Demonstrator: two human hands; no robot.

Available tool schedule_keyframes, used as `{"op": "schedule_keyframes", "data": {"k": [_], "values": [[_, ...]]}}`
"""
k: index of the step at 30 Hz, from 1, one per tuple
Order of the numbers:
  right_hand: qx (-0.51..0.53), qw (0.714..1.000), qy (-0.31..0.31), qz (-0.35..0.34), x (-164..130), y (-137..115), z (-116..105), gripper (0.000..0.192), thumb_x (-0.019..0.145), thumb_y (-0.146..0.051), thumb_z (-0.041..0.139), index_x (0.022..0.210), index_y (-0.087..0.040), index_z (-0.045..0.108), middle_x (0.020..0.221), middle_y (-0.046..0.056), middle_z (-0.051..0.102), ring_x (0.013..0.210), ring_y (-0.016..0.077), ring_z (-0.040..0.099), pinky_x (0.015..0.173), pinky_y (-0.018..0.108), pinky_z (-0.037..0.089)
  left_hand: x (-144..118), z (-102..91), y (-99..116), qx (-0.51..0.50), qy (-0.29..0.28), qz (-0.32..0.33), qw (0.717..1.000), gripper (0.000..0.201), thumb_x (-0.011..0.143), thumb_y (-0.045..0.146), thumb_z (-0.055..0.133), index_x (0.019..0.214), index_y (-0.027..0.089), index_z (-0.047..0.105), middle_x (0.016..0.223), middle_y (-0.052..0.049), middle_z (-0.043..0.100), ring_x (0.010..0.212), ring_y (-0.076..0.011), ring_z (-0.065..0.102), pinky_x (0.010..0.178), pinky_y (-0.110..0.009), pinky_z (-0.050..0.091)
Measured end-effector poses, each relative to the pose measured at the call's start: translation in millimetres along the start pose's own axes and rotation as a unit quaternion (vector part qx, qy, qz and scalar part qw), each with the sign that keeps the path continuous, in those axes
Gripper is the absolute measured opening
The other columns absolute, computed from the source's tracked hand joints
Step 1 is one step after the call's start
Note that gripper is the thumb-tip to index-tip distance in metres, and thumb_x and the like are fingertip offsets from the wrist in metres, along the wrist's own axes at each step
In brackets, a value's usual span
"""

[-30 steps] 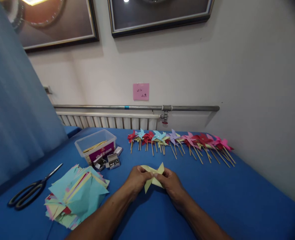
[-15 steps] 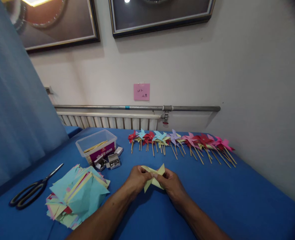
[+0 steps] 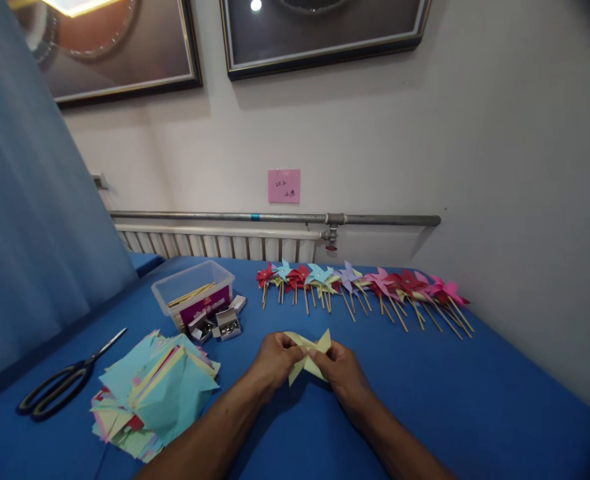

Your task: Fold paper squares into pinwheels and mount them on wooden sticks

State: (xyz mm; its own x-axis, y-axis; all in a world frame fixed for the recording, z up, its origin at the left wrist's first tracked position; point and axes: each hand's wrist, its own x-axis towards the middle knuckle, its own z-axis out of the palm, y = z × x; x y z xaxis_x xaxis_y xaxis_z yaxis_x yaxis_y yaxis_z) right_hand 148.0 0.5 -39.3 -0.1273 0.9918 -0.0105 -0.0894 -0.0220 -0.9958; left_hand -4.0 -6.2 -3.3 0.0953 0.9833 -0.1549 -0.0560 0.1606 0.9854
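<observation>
A pale yellow paper pinwheel [image 3: 319, 368], folded into pointed blades and with no stick visible on it, is held above the blue tabletop. My left hand [image 3: 277, 359] grips its left side, thumb pressed near the centre. On the other side my right hand [image 3: 341, 368] pinches it, its thumb also close to the middle. The fingers behind the paper are partly hidden. Left of my left forearm lies a loose pile of coloured paper pieces [image 3: 159, 393], mostly light blue on top.
Black-handled scissors [image 3: 67, 387] lie at the left. Behind the paper pile stand a clear plastic box [image 3: 195, 283] with wooden sticks [image 3: 191, 294] and small open boxes of metal pins [image 3: 229, 327]. Finished pinwheels on sticks [image 3: 347, 275] line the table's back edge, below a radiator pipe [image 3: 389, 220].
Both hands keep hold of the yellow pinwheel in nearly the same place. The whole view has shifted very slightly; nothing else has visibly moved.
</observation>
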Motion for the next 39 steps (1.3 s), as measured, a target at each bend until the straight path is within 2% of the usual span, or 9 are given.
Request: {"op": "schedule_keyframes", "data": {"k": [9,11,13,15,18,20,22,29,39], "values": [[0.002,1.0,0.002,0.004,-2,-2,2,0.051,0.062,-0.055,0.082,0.092,-0.015,0.072,0.077,0.006,0.075,0.069,0.0241,0.066,0.065,0.033,0.05,2,1.3,-3,0.025,-0.006,0.016,1.0,0.028,0.059,0.038,0.075,0.065,0.015,0.061,0.055,0.001,0.057,0.048,-0.0099,0.045,0.051,-0.024,0.034],[0.005,1.0,0.004,0.008,-2,-1,2,0.052,0.062,-0.057,0.081,0.093,-0.015,0.072,0.078,0.007,0.076,0.07,0.0248,0.067,0.066,0.034,0.051,2,-6.5,5,0.04,-0.008,0.036,0.999,0.03,0.063,0.042,0.073,0.066,0.014,0.062,0.058,0.0,0.058,0.051,-0.0108,0.046,0.053,-0.025,0.035],[0.01,1.0,0.01,0.008,-2,0,2,0.053,0.064,-0.059,0.078,0.094,-0.016,0.072,0.081,0.007,0.076,0.071,0.0253,0.067,0.067,0.035,0.052,2,-23.1,20,0.108,0.031,0.082,0.99,0.031,0.072,0.045,0.066,0.066,0.015,0.063,0.061,-0.002,0.061,0.056,-0.0128,0.05,0.057,-0.025,0.037],[0.011,1.0,0.015,0.003,-2,-1,2,0.052,0.066,-0.059,0.077,0.094,-0.015,0.072,0.083,0.008,0.076,0.073,0.0253,0.068,0.068,0.034,0.052,1,-46.6,36,0.281,0.112,0.139,0.943,0.028,0.082,0.04,0.058,0.073,0.015,0.067,0.07,-0.005,0.066,0.066,-0.0164,0.058,0.063,-0.025,0.039],[-0.008,1.0,0.026,0.006,-4,-6,2,0.051,0.066,-0.058,0.076,0.092,-0.015,0.072,0.078,0.006,0.075,0.07,0.024,0.066,0.064,0.032,0.049,0,-83.0,55,0.562,0.219,0.106,0.79,0.027,0.088,0.031,0.05,0.086,0.016,0.072,0.089,-0.012,0.073,0.085,-0.0245,0.066,0.074,-0.031,0.043],[-0.015,0.999,0.032,0.013,-6,-9,3,0.049,0.065,-0.056,0.076,0.091,-0.015,0.072,0.073,0.004,0.073,0.067,0.023,0.064,0.062,0.031,0.047,0,-100.7,60,0.651,0.215,0.032,0.727,0.029,0.089,0.029,0.049,0.09,0.016,0.074,0.095,-0.017,0.073,0.091,-0.0298,0.068,0.077,-0.035,0.046],[-0.01,0.999,0.034,0.014,-6,-11,5,0.046,0.066,-0.055,0.076,0.09,-0.016,0.072,0.072,0.004,0.072,0.066,0.0225,0.063,0.062,0.031,0.046,2,-110.9,59,0.688,0.194,-0.021,0.699,0.029,0.087,0.025,0.048,0.094,0.015,0.075,0.099,-0.02,0.073,0.095,-0.033,0.069,0.08,-0.038,0.048],[-0.022,0.999,0.028,0.013,-5,-7,3,0.044,0.069,-0.054,0.073,0.09,-0.015,0.072,0.075,0.004,0.073,0.068,0.0224,0.063,0.065,0.032,0.048,10,-113.7,51,0.701,0.155,-0.051,0.694,0.031,0.085,0.031,0.053,0.101,0.016,0.075,0.106,-0.02,0.074,0.101,-0.035,0.069,0.081,-0.04,0.051],[-0.001,0.999,0.031,0.009,-10,-14,7,0.039,0.068,-0.05,0.075,0.088,-0.016,0.073,0.072,0.003,0.073,0.067,0.0219,0.063,0.062,0.03,0.047,14,-114.2,44,0.688,0.159,-0.042,0.707,0.033,0.089,0.026,0.044,0.1,0.016,0.075,0.107,-0.02,0.074,0.1,-0.0306,0.07,0.08,-0.037,0.05]]}}
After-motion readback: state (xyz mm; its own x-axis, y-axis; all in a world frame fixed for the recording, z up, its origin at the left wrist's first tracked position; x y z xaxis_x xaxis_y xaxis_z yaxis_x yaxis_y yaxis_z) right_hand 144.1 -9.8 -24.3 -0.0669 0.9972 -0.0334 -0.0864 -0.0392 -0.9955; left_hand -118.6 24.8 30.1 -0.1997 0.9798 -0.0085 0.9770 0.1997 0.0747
